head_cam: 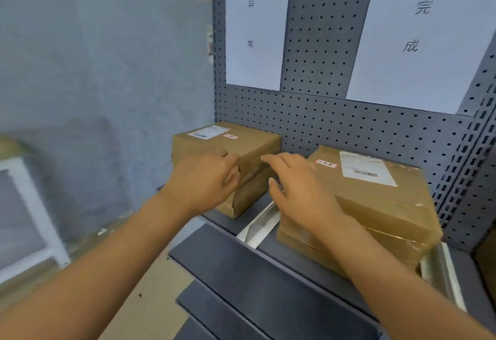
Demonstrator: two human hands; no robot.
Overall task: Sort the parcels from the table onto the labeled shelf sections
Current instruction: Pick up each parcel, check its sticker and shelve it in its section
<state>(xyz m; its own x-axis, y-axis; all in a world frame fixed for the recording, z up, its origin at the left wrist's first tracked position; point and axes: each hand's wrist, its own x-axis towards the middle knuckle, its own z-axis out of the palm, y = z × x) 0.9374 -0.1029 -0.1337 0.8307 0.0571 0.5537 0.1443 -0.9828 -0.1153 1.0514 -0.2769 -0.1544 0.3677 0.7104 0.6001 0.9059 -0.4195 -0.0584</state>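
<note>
1. A brown cardboard parcel with a white shipping label and a small red-edged sticker on top [228,149] sits at the left end of the dark grey metal shelf [271,267], close to the perforated back panel. It appears to rest on another carton of like colour, though the blur makes the seam hard to judge.
2. The left hand [204,181] lies against the near face of this parcel, its fingers [232,176] loosely curled at the front edge; whether they truly clasp the carton cannot be told.
3. The right hand [298,189] is spread, fingers straight and relaxed, holding nothing, between the two parcels and touching or nearly touching the left edge of the second one.
4. That second brown cardboard parcel wrapped in clear tape [375,205] stands to the right, apart from the first, with a white label and a red-edged sticker on its lid. It also seems stacked on a lower carton.
5. Under it a white shallow tray [259,228] shows at the left and right sides.
6. The grey pegboard back panel [322,122] bears two white paper sheets with printed characters: one [255,28] above the left parcel, one [418,36] above the right.
7. A slotted grey upright [472,151] bounds the shelf on the right.
8. Left of the shelf is a pale blue-grey wall [102,65], with a white frame [35,219] low at the edge and a beige floor [150,296] below.
</note>
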